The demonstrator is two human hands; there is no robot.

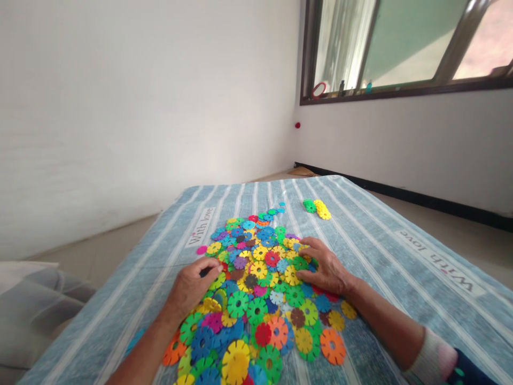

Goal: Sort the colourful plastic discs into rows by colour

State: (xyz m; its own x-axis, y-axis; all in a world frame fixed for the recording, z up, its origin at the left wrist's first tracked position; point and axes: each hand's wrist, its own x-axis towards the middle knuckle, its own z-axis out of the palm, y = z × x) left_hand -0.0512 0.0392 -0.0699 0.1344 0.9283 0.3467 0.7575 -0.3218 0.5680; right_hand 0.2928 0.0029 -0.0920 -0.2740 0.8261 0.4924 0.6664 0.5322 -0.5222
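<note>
A wide heap of colourful notched plastic discs (258, 268) lies spread in front of me. My left hand (194, 280) is at the heap's left edge. Its thumb and forefinger are curled together, and I cannot make out what, if anything, is between them; a yellow-green disc (217, 280) is just below the fingertips. On the right side, my right hand (324, 267) rests over the discs, its fingers apart and its thumb beside a yellow disc (292, 275). Past the heap, a row of overlapping yellow discs (322, 210) lies beside a small green group (309, 206).
The discs lie on a blue-and-white striped cloth (385, 262) printed with "With love". A lone pink disc (201, 249) is left of the heap. Beyond the table are a white wall (148, 96) and a window with a small red-rimmed mirror (319, 90) on its sill.
</note>
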